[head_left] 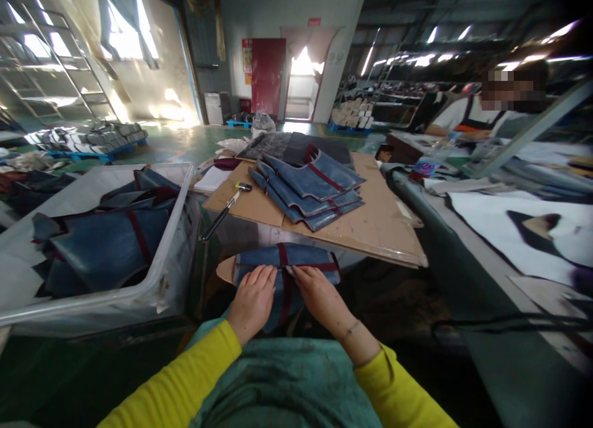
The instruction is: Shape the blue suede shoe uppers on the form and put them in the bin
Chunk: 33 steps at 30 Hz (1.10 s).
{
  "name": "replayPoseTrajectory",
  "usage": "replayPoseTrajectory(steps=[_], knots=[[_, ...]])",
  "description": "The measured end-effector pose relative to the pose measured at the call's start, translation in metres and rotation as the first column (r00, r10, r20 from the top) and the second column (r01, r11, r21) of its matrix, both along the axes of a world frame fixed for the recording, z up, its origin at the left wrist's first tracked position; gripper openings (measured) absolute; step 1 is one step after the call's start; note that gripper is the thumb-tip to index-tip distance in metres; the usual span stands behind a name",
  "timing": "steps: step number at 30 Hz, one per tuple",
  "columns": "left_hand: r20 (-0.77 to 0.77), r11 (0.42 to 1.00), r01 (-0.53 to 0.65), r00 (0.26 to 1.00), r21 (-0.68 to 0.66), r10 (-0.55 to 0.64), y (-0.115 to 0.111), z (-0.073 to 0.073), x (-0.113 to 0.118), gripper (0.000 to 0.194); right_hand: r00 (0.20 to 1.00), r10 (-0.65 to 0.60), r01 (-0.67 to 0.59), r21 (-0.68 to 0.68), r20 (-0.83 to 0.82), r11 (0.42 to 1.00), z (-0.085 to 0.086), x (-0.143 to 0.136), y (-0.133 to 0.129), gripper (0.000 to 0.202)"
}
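In front of my body lies a blue leather-like bag piece (259, 255) with dark red strips, one running lengthwise and one across it. My left hand (254, 299) grips it left of the crossing, its fingers close together and bent over the piece. Just right of the crossing, my right hand (319, 295) is closed in a pinch at the dark red strip (319, 267). Something small and pale shows at the right fingertips; I cannot make out what it is. A tan edge (225, 270) sticks out at the piece's left end.
Stacked blue pieces (310, 187) lie on a cardboard sheet (384, 224) ahead, with a hammer (227, 209) to their left. A white plastic bin (178, 224) on the left holds similar pieces. On the right is a worktable (486, 249) with white sheets; a person (467, 116) is behind it.
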<state>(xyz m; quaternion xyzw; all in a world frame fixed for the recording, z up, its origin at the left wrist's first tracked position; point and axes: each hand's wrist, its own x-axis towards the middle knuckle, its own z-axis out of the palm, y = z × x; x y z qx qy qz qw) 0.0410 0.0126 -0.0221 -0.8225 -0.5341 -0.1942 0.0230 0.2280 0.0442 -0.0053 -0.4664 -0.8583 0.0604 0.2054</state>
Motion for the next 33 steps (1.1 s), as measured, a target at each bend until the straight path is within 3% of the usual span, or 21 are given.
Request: replayPoseTrajectory(steps=[6, 12, 16, 20, 27, 33], knots=[[0.0, 1.0, -0.011, 1.0, -0.017, 0.011, -0.004, 0.003, -0.001, 0.038, 0.994, 0.092, -0.088, -0.074, 0.052, 0.993, 0.014, 0.003, 0.008, 0.034], [0.004, 0.996, -0.077, 0.997, -0.045, 0.077, 0.011, 0.019, 0.007, 0.018, 0.987, 0.161, -0.157, -0.202, 0.003, 0.967, 0.017, 0.01, 0.022, 0.033], [-0.005, 0.999, -0.001, 1.0, -0.045, 0.001, 0.02, 0.025, 0.013, 0.016, 0.978, 0.198, -0.207, -0.313, -0.061, 0.927, 0.026, 0.011, 0.032, 0.03], [0.007, 0.996, 0.057, 0.998, -0.067, -0.057, 0.022, 0.02, 0.013, 0.021, 0.974, 0.224, -0.219, -0.359, -0.029, 0.907, 0.033, 0.005, 0.036, 0.029], [0.028, 0.989, 0.107, 0.994, -0.106, -0.105, 0.025, 0.005, 0.01, 0.032, 0.968, 0.163, -0.112, -0.247, 0.193, 0.962, 0.025, -0.01, 0.032, 0.028], [0.046, 0.987, 0.096, 0.995, -0.125, -0.091, 0.023, 0.005, 0.005, 0.037, 0.952, 0.081, -0.037, -0.152, 0.296, 0.988, 0.016, -0.024, 0.028, 0.035]])
